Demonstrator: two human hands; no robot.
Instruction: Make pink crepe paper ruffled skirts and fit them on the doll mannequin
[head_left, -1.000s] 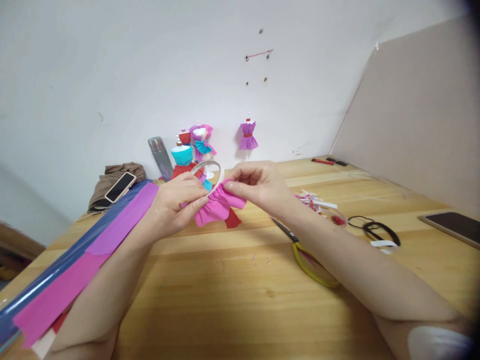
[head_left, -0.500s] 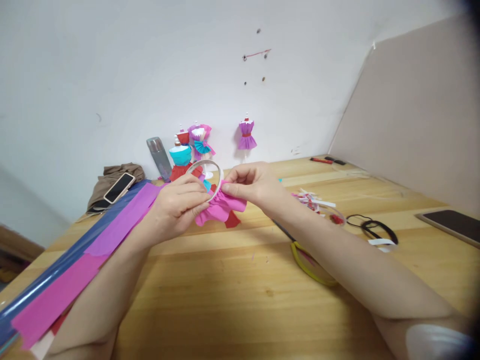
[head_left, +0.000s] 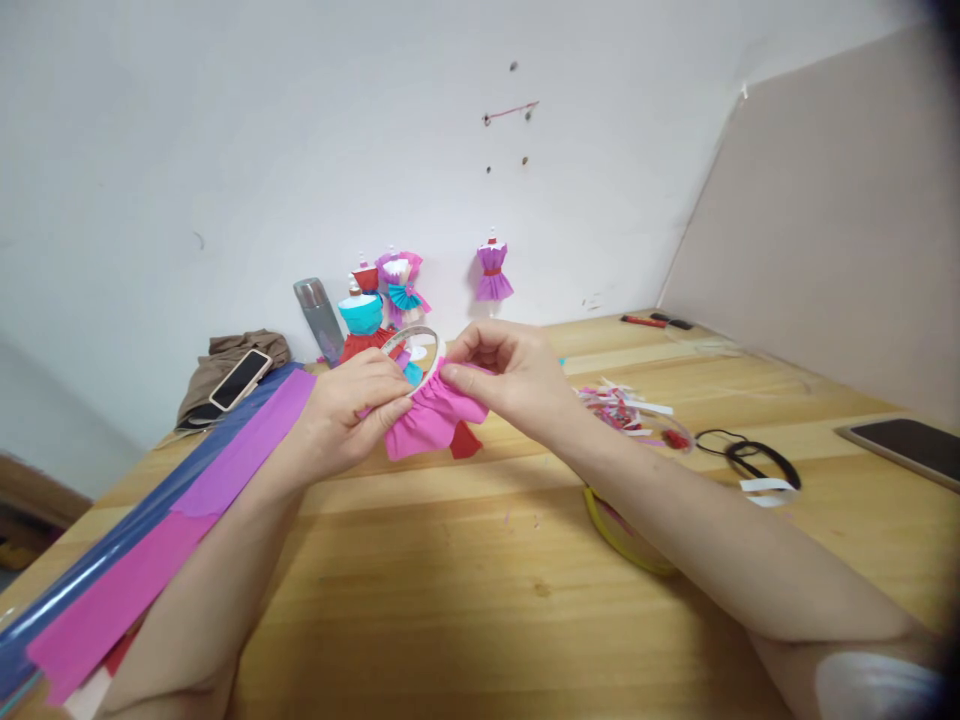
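Over the middle of the table my left hand (head_left: 358, 412) grips a thin pale ring (head_left: 439, 352), which looks like a nearly used roll of tape with printing on its inner side. Ruffled pink crepe paper (head_left: 427, 420) hangs in gathers along the ring's lower edge. Thumb and forefinger of my right hand (head_left: 499, 375) pinch the paper's upper edge at the ring's right side. My left fingers partly cover the ring and the paper's left end. Just below the ruffle shows a piece of red paper (head_left: 466, 441).
Small dress forms in coloured paper, one in purple (head_left: 493, 272), stand by the wall beside a grey bottle (head_left: 319, 318). Purple and pink strips (head_left: 244, 445) lie at left near a phone (head_left: 241, 380). Paper scraps (head_left: 619, 408), yellow-handled scissors (head_left: 626, 545) and another phone (head_left: 907, 448) lie right.
The pink ruffle now spreads lower and wider under the ring, which has tilted flatter. Both hands keep their grip with small finger shifts.
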